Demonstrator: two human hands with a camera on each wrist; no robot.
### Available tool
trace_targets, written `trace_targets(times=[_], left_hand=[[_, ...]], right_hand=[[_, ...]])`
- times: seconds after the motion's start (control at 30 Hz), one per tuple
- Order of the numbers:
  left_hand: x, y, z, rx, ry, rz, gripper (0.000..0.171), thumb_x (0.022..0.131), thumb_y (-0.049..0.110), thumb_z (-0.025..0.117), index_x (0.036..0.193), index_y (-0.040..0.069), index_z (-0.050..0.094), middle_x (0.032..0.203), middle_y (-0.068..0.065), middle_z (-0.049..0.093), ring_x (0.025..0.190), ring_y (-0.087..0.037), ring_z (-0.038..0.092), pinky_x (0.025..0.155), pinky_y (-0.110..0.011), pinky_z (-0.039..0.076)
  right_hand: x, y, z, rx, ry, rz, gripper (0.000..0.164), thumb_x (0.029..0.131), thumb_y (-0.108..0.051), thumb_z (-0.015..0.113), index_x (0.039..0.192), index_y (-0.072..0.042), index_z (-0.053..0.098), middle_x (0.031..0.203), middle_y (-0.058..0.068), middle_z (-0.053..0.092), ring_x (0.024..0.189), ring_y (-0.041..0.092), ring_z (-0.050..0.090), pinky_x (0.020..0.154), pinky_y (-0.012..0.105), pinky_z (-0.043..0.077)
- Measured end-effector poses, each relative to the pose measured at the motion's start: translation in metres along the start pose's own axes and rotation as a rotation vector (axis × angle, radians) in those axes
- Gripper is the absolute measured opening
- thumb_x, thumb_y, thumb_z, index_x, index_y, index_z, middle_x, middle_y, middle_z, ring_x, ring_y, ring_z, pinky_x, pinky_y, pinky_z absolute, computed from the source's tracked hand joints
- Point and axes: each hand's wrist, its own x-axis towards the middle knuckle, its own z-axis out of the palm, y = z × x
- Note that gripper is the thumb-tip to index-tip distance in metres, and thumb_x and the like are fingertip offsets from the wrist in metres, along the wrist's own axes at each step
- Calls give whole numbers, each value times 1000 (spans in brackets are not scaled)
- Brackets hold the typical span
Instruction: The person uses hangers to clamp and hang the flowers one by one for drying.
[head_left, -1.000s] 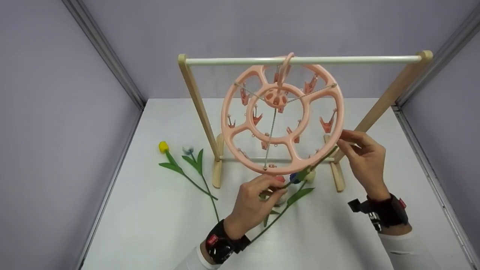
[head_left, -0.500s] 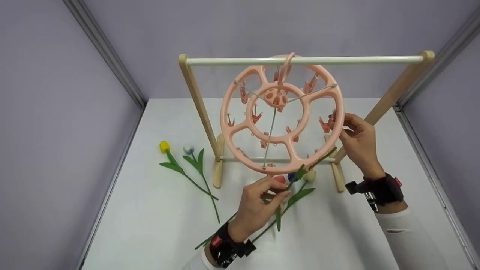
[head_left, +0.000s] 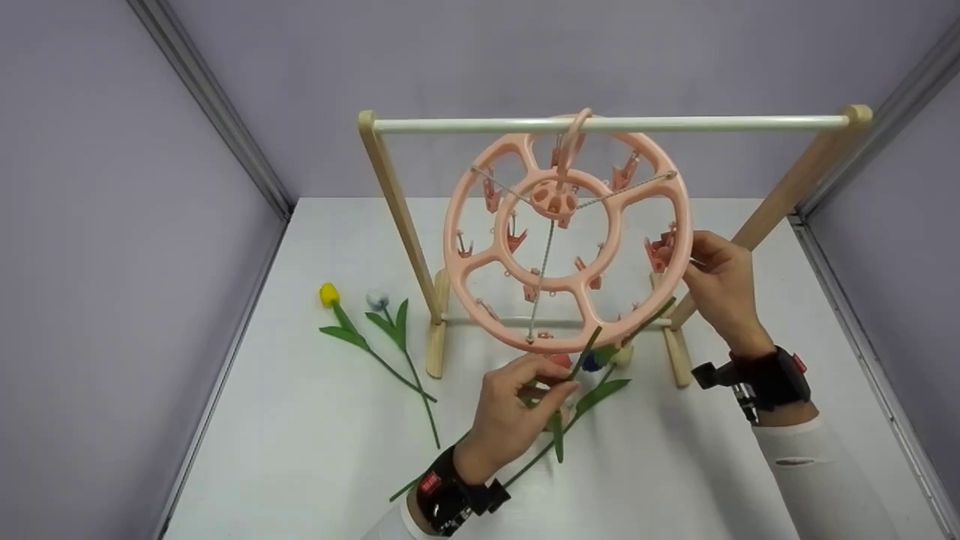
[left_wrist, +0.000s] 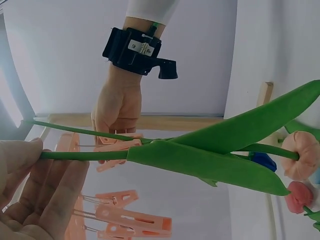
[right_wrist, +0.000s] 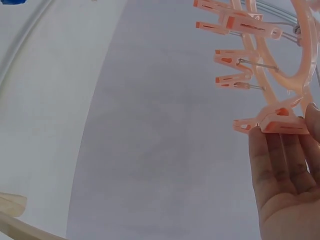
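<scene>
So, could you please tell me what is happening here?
A person's left hand pinches a peach-coloured tulip by its stem, while the right hand pinches a pink clothespin on the rim of a round clip hanger. The hanger hooks over a white rod. The held stem is not in that clothespin. A yellow tulip and a pale blue-and-white tulip lie on the white table.

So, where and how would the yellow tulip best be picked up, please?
Probably by the stem, from above: the yellow tulip lies on the table, and its slim stem is bare between the leaves and the crossing pale tulip.
</scene>
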Motion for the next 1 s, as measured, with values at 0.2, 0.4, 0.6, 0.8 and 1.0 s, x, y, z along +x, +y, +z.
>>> trace_targets(times=[0.2, 0.4, 0.6, 0.8, 1.0], left_hand=[[-1, -1, -1, -17, 8, -9, 11, 96, 10, 77, 103, 1, 75, 100, -16, 76, 87, -21, 78, 71, -28, 67], [0, 1, -3, -8, 15, 1, 11, 97, 9, 76, 105, 1, 75, 100, -16, 76, 87, -20, 78, 70, -28, 67], [-1, 4, -5, -31, 24, -8, 12, 97, 9, 76, 106, 2, 75, 99, -16, 75, 87, -21, 78, 70, -30, 68], [-1, 4, -5, -71, 23, 4, 14, 96, 7, 76, 104, -4, 73, 98, -19, 74, 85, -26, 78, 72, -31, 68], [-2, 7, -5, -78, 20, 19, 12, 95, 5, 76, 101, -5, 72, 96, -20, 73, 87, -26, 78, 72, -31, 68]], right_hand=[[-7, -4, -3, 98, -42, 19, 13, 91, 14, 71, 101, 22, 68, 98, 1, 82, 95, 9, 79, 84, 17, 64], [-14, -6, -7, 180, -86, 17, 12, 90, 19, 70, 99, 25, 65, 103, 7, 83, 97, 12, 80, 83, 20, 65], [-20, -11, -8, 175, -124, 29, 16, 91, 18, 69, 104, 24, 63, 105, 7, 83, 97, 13, 79, 84, 21, 65], [-27, -18, -7, 194, -185, 20, 34, 88, 23, 69, 121, 18, 67, 109, 8, 82, 97, 12, 78, 85, 20, 65], [-36, -27, -4, 157, -200, 63, 36, 86, 23, 71, 122, 20, 67, 113, 7, 82, 104, 14, 78, 86, 22, 65]])
